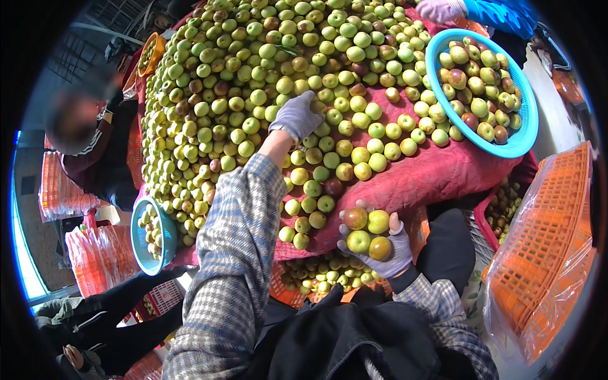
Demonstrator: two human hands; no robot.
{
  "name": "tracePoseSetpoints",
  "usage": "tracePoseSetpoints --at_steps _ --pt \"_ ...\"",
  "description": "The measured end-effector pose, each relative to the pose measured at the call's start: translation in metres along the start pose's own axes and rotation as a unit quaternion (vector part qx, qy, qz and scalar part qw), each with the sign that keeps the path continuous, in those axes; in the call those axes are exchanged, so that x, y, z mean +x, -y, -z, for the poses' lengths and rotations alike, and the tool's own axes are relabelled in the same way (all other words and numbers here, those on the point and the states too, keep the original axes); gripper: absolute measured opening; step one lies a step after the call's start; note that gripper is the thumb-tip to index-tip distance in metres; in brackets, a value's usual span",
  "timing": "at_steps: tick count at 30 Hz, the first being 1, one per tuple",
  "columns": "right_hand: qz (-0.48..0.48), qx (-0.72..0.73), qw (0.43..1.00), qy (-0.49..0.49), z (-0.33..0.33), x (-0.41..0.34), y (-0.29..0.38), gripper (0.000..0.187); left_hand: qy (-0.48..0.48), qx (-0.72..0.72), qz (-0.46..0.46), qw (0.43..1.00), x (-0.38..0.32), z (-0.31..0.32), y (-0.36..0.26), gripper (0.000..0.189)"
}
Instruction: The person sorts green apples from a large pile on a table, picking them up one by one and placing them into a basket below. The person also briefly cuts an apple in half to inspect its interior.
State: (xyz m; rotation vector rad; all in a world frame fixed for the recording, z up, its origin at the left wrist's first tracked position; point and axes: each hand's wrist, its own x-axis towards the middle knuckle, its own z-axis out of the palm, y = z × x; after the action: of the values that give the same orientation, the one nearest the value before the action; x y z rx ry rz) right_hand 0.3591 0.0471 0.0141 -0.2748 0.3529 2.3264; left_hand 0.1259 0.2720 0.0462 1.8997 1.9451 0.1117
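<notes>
A broad heap of green and brownish jujubes (204,109) covers a red cloth (399,175) in front of me. My left hand (298,116), in a pale purple glove, reaches into the middle of the heap. Its fingers curl down against the fruit, and the hand itself hides whether one is in its grasp. Palm up near the cloth's front edge, my right hand (380,256) cradles several jujubes (359,241), some yellow-green and some reddish brown. The bare fingertips of its glove show around them.
A blue plastic basket (529,114) of jujubes stands at the right, a smaller blue basket (136,237) at the left. Wrapped orange crates (546,232) lean at far right. Below the cloth edge sits an orange crate (287,289) of jujubes. Another person's gloved hand (441,10) is at top right.
</notes>
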Motion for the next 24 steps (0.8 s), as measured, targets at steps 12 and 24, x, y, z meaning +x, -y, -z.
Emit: tracePoseSetpoints --at_steps 12,24 --pt "-0.003 -0.022 1.0 -0.017 0.002 0.002 -0.007 0.078 0.035 -0.585 -0.066 0.807 -0.137 0.006 -0.029 0.049" --pt "-0.02 -0.003 1.0 -0.004 0.022 -0.003 -0.006 0.072 0.058 -0.588 -0.076 0.804 -0.189 0.018 -0.06 0.037"
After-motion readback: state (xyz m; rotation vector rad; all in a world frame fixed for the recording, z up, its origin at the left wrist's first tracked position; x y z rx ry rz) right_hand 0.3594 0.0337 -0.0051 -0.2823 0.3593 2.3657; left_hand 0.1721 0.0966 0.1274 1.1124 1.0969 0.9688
